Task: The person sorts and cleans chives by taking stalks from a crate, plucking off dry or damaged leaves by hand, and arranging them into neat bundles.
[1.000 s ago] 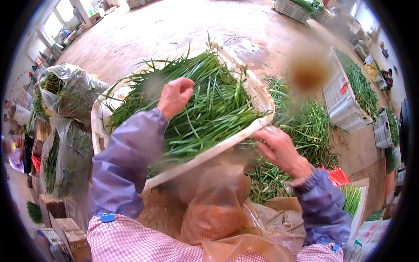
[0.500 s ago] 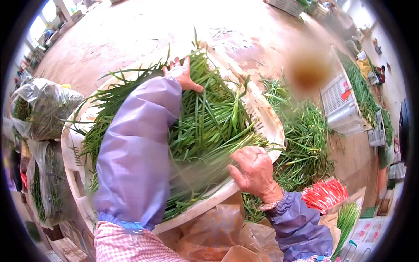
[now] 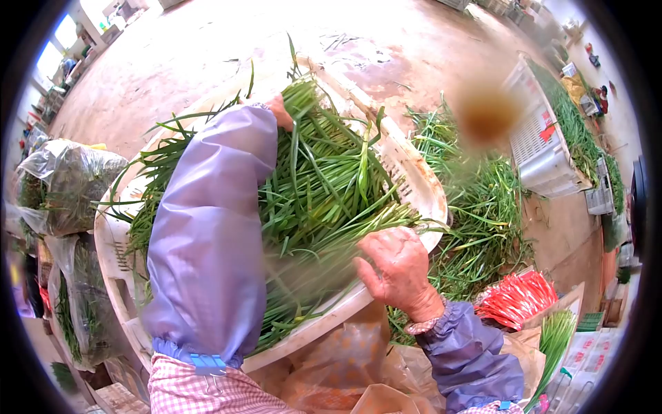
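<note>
A white plastic basket [image 3: 426, 186] heaped with long green stalks [image 3: 324, 179] tilts in front of me. At its far side my left hand [image 3: 279, 112] is at a bundle of stalks [image 3: 301, 99]; only part of the hand shows beside the leaves, and its fingers are hidden. My right hand [image 3: 398, 265] rests by the basket's near right rim, its fingers curled beside the stalk ends. Whether anything is between those fingers is hidden.
Loose greens [image 3: 486, 224] lie on the floor right of the basket. Beyond them stands a crate [image 3: 545, 155] of greens. Red-and-white ties [image 3: 517, 298] sit at the lower right, near a green bunch [image 3: 555, 338]. Stuffed plastic bags [image 3: 72, 183] stand at the left.
My left hand has gone from spread over the stalks to the basket's far side, behind leaves. My right hand has come from under the rim to the stalk ends. The basket appears nearer.
</note>
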`<state>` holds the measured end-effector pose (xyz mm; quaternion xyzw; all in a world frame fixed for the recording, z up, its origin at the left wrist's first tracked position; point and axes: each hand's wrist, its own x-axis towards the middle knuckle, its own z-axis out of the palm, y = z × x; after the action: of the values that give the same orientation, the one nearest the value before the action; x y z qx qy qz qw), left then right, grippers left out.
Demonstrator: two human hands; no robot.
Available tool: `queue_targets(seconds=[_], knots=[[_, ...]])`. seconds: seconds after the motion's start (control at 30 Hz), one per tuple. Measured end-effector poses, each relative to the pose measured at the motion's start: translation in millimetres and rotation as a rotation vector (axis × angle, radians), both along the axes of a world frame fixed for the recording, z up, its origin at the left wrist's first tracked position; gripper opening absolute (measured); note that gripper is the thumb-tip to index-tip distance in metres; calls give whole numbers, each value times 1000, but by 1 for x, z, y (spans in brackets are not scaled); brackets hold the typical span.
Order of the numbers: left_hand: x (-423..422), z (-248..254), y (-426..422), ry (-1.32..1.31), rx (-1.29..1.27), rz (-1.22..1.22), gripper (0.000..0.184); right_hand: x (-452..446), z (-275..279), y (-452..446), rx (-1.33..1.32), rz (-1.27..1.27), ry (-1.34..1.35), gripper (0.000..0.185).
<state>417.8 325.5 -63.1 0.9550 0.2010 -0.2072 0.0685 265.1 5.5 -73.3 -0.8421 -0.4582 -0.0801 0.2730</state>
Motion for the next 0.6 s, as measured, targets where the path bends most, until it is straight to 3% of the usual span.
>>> queue_targets(seconds=[0.07, 0.2, 0.33, 0.43, 0.47, 0.5, 0.57, 0.6], knots=[[-10, -11, -2, -178, 5, 30, 76, 1, 0, 0, 26, -6, 2, 21], [-13, -22, -2, -280, 114, -72, 71, 0, 0, -1, 26, -17, -1, 20], [-21, -18, 7, -443, 18, 34, 61, 1, -9, -2, 107, 19, -96, 18], [-34, 5, 19, -431, -148, 33, 63, 0, -10, -3, 84, -3, -101, 18], [-41, 12, 25, -441, -308, 82, 68, 0, -9, -3, 89, -3, -102, 18], [-57, 11, 27, -651, -428, 82, 73, 0, -8, -2, 80, -3, -110, 18], [-80, 30, 27, -716, -666, 141, 73, 0, -4, -1, 76, 1, -123, 18], [-88, 33, 34, -723, -659, 144, 73, 0, -3, -1, 80, -10, -97, 20]])
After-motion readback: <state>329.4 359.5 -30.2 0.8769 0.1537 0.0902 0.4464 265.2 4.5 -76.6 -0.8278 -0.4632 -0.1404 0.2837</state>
